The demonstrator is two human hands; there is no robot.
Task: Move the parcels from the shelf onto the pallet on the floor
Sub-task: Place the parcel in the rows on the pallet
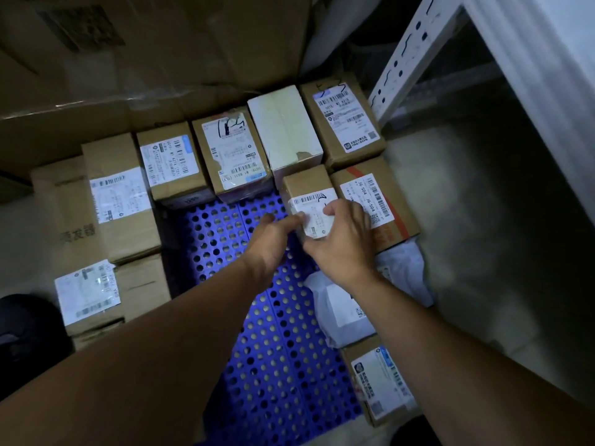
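Parcel [306, 188], a small brown box with a white label, is low over the blue pallet [257, 317], at the right side of the open middle space. It sits just in front of a white box [283, 130] and close beside a box with red tape [380, 201]. Its long axis runs away from the person, parallel with the neighbour boxes. Whether its bottom already touches the pallet cannot be seen, because the hands hide the near end.

Both hands are on it. The right hand [344, 243] is over the top, its fingers [335, 210] curled on the label and the thumb at the near end, so it grips the parcel. The left hand [270, 239] comes from the left side, and its fingers [294, 218] lie mostly straight against the left face, pressing and not closing round it.

The judgement is that the setting down is almost finished. The free space lies to the left of the parcel, so the left hand is nearer to it.
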